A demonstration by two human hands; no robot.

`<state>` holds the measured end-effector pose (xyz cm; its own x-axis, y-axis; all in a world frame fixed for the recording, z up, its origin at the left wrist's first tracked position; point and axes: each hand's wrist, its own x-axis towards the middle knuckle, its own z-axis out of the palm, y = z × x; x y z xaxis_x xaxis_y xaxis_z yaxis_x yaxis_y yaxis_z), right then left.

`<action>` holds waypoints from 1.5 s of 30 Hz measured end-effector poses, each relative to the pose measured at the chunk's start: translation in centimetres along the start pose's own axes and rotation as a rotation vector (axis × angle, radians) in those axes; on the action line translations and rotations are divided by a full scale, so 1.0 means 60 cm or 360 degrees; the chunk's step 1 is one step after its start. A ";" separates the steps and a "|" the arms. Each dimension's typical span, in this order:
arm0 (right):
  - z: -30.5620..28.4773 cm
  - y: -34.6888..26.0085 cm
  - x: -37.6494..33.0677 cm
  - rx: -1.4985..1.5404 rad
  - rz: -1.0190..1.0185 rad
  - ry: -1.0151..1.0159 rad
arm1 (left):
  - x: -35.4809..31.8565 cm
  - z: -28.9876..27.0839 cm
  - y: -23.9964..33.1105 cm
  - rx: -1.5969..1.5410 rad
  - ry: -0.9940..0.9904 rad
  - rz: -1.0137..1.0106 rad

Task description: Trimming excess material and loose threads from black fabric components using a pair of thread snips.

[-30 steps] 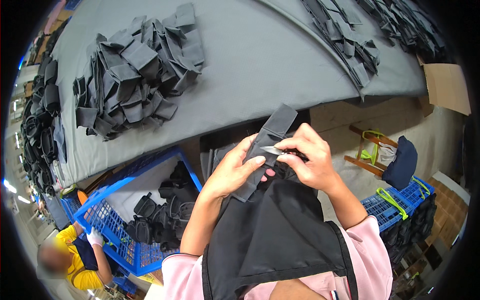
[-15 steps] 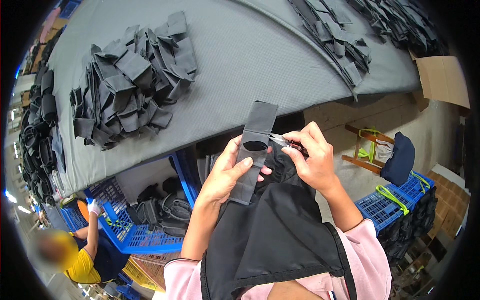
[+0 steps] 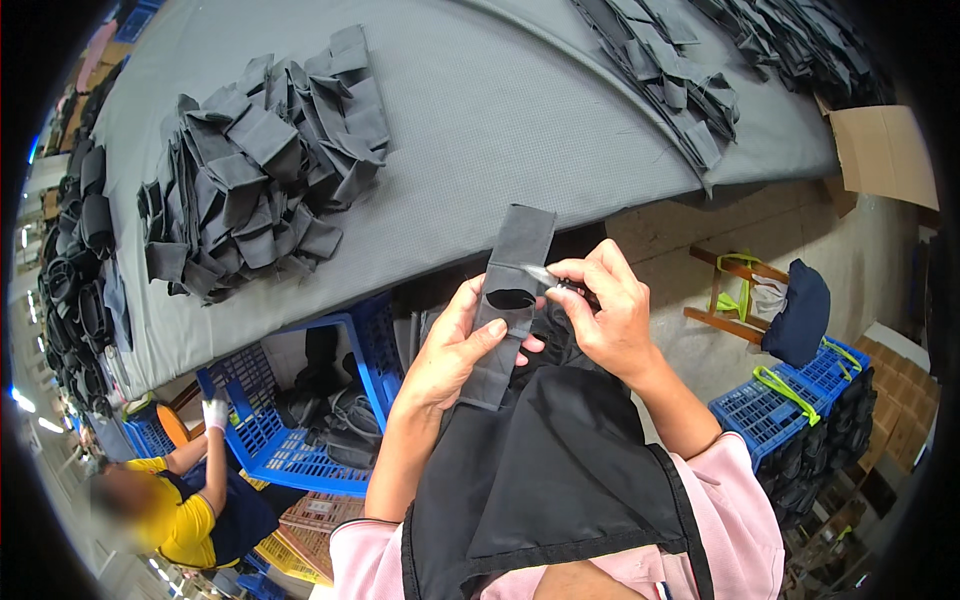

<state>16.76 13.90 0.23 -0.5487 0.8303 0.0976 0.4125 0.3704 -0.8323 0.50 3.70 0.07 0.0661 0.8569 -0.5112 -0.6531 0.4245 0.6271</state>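
Blue crate: by your left forearm, an open, slatted crate [image 3: 305, 466] holds a jumble of dark pouches [image 3: 347, 432]; its far end is hidden by the table edge.
Lower crates: a brown crate [image 3: 303, 524] and a yellow one [image 3: 283, 560] show below it, their contents out of sight.
Right-hand crates: blue latticework [image 3: 762, 420] carries a yellow-green strap [image 3: 787, 396], with dark bundles [image 3: 822, 440] beside it.
Co-worker: a person in a yellow top [image 3: 187, 530] reaches a gloved hand [image 3: 215, 413] to the blue crate's left side.
Table: ahead of you, grey textured cloth [image 3: 470, 130] bears a loose heap of folded fabric pieces [image 3: 262, 170] at left and more piles at upper right.
Stool: a wooden frame [image 3: 712, 318] with navy cloth [image 3: 797, 312] stands beyond your right hand.
Work strip: the flat, dark grey fabric strip [image 3: 519, 238], with an oval opening, lies slantwise above your black apron [image 3: 560, 470].
Left hand: yours [image 3: 452, 345] grips the strip, thumb on top, fingers behind.
Right hand: yours [image 3: 612, 315] pinches pointed metal snips [image 3: 539, 274], blade at the strip's right edge; contact you cannot tell.
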 end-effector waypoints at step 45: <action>0.009 0.004 0.007 -0.0356 -0.0580 0.0100 | -0.006 0.016 -0.001 0.0014 0.0013 0.0003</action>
<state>16.21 14.10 -0.21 -0.6451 0.6498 0.4019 0.3514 0.7194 -0.5992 1.26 3.66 0.77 0.0588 0.8553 -0.5147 -0.6466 0.4255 0.6331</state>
